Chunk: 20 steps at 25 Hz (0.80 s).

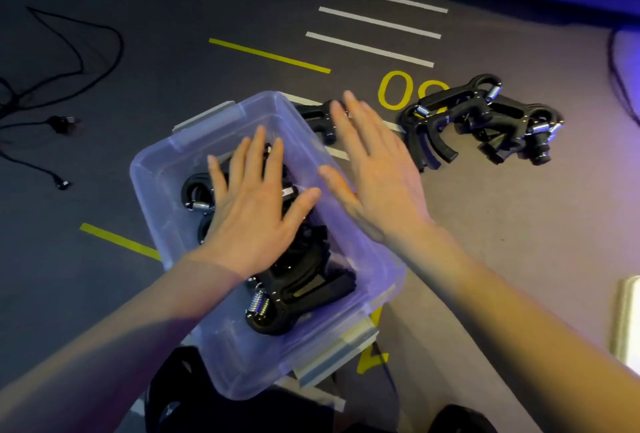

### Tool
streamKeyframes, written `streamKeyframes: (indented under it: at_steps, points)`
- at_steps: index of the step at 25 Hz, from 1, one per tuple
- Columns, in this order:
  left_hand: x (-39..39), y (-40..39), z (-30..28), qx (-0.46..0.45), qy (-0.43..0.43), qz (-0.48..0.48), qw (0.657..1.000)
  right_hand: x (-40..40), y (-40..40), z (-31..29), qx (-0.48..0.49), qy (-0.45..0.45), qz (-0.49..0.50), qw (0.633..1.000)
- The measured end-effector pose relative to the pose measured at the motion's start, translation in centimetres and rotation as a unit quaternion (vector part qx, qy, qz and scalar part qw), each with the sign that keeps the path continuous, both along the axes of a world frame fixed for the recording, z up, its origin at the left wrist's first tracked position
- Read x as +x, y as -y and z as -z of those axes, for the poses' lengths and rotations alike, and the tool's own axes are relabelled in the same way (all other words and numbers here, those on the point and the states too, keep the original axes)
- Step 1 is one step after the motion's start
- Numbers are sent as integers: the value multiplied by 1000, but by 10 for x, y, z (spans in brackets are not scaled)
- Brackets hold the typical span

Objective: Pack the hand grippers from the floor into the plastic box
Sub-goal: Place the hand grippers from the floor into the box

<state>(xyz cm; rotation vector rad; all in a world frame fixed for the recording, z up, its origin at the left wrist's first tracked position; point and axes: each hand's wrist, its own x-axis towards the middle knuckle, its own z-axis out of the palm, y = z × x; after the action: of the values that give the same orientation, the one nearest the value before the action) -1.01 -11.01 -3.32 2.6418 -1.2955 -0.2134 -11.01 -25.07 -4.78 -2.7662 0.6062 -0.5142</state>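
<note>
Over the box (162, 187), left hand (256, 204) lies flat on packed grippers (298, 287); right hand (374, 169) open, empty. Beyond box, a pile (485, 121) remains. Risk: springs snagging, tangled pieces lifting together.

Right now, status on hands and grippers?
Left hand flat inside plastic box. Right hand open, empty. Floor pile of hand grippers unpacked.

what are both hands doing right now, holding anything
Left hand: open, fingers straight, over the hand grippers in the plastic box, holding nothing.
Right hand: open, fingers straight, holding nothing.
</note>
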Motion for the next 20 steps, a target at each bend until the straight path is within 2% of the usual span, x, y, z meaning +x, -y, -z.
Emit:
streamKeyframes:
  at_steps: [5,8,11,15,20]
  points:
    - [-17,65,10,3,-19,114,993,-42,79,58,107,-134,136,976]
    - [-17,90,19,31,6,138,990,-49,120,89,149,-223,171,948]
    - [-18,93,25,42,35,141,988,-46,145,106,177,-266,185,929]
    - [-19,93,27,52,41,136,988,-37,162,119,255,-236,195,917]
    - [-20,95,27,53,40,132,989,-39,162,120,272,-160,168,934]
